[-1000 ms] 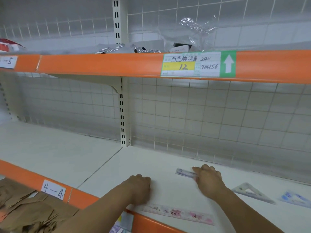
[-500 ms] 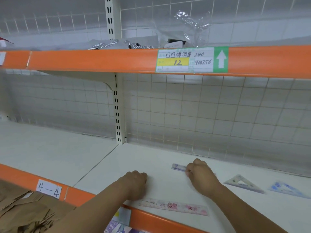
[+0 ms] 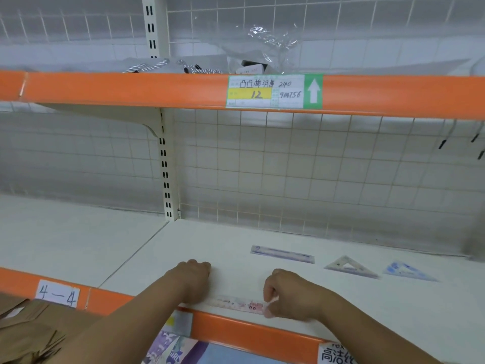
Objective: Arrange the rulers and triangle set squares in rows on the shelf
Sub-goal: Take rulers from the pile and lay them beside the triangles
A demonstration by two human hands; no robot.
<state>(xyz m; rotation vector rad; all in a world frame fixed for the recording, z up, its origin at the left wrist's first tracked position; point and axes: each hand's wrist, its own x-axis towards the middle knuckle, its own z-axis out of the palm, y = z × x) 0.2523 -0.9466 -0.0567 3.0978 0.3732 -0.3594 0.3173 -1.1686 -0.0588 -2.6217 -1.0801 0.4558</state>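
Observation:
A pink ruler [image 3: 240, 304] lies along the front edge of the white shelf [image 3: 236, 240]. My left hand [image 3: 193, 281] rests curled on its left end. Over at the ruler's right end, my right hand [image 3: 287, 294] pinches it between the fingers. Further back lies a purple ruler [image 3: 283, 254] with nothing touching it. To its right sit a clear triangle set square [image 3: 350, 267] and a blue triangle set square [image 3: 408, 271], side by side in the same row.
An orange lip [image 3: 262, 334] runs along the shelf front, with a "4-4" label [image 3: 57, 294] at the left. The upper shelf's orange edge [image 3: 131, 88] hangs overhead. Wire grid backs the shelf. Brown paper [image 3: 29, 332] sits at lower left.
My right hand let go of the purple ruler at the back and came forward onto the pink ruler's right end. The left hand stayed at the pink ruler's left end.

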